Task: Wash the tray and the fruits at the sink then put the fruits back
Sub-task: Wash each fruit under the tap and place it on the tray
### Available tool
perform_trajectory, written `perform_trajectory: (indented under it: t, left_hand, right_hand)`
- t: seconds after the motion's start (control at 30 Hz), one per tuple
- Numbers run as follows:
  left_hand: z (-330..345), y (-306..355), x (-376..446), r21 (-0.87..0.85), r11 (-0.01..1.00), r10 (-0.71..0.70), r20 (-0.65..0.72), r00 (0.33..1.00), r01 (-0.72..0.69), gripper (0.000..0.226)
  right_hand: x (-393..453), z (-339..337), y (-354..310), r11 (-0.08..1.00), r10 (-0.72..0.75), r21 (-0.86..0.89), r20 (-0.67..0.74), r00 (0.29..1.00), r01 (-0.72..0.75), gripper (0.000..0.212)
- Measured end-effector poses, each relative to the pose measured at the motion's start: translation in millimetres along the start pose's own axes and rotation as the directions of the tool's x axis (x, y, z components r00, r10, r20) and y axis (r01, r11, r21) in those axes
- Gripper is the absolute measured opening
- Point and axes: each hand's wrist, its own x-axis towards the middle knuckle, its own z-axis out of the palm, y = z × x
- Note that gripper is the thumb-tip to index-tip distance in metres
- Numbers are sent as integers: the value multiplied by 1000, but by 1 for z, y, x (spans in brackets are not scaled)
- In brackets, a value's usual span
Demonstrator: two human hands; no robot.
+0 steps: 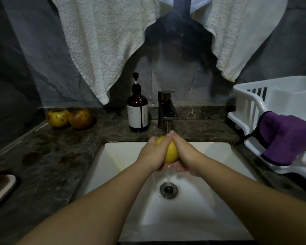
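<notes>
Under the running tap [167,110], both hands, left [151,152] and right [183,152], together, fingers curled around a yellow fruit [171,153].

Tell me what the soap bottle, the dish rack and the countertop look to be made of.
Soap bottle: likely amber glass, glossy and see-through brown, though it could be plastic.
Dish rack: white moulded plastic, smooth slatted walls.
Countertop: polished stone or a stone-look surface, dark and mottled with veins.
</notes>
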Motion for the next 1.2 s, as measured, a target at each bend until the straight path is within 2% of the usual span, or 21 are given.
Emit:
perform_trajectory:
  t: [0.1, 0.13, 0.23, 0.37, 0.47, 0.5, 0.6, 0.7, 0.83, 0.93, 1.07, 1.13, 1.2]
  left_hand:
    - [0, 1, -5, -85, 991, -96, 113, 989, 106, 79]
    - [-1, 1, -5, -79, 991, -97, 114, 989, 107, 80]
    - [-2, 0, -2, 4, 1000, 6, -32, 999, -6, 74]
    - [-3, 5, -8, -58, 994, -89, 56, 994, 92, 82]
    - [-2, 5, -7, 29, 998, 53, -33, 998, -52, 76]
    - [-1, 5, -8, 34, 998, 57, -30, 998, -56, 74]
    - [-2, 5, -7, 17, 999, -37, 33, 999, 37, 75]
    - [-4, 0, -4, 133, 989, 66, -42, 997, -60, 66]
    - [-7, 1, -5, 23, 998, -59, 77, 995, 57, 77]
    - [-7, 0, -2, 115, 993, 28, -37, 999, -24, 68]
    - [-9, 0, -3, 64, 996, -60, 19, 998, 58, 75]
    - [-10, -1, -2, 124, 992, 18, -36, 999, -14, 70]
    - [-11, -2, -2, 102, 994, 43, -70, 997, -36, 69]
  right_hand:
    - [1, -1, 1, 991, -126, -56, -49, 991, 123, 33]
    - [1, -1, 1, 991, -127, -53, -33, 991, 126, 33]
    - [-1, 2, 0, 999, 27, 30, 45, 999, -29, 48]
    - [3, 1, 0, 995, -98, -37, -12, 995, 97, 33]
    - [3, 3, -3, 998, 43, 38, 34, 998, -44, 49]
    - [3, 3, -3, 998, 44, 45, 21, 999, -45, 49]
    - [5, 1, 1, 996, -75, -43, -16, 997, 74, 29]
    - [3, 5, 0, 1000, 13, -26, 42, 999, -12, 47]
    - [4, 5, 2, 990, -118, -84, -11, 993, 117, 30]
    - [2, 7, 1, 1000, 13, -15, 50, 999, -12, 43]
    - [7, 7, 6, 994, -93, -53, 18, 995, 94, 34]
    - [5, 10, 6, 999, 1, 37, 95, 995, -4, 48]
    - [7, 13, 4, 995, 39, 90, 88, 995, -47, 56]
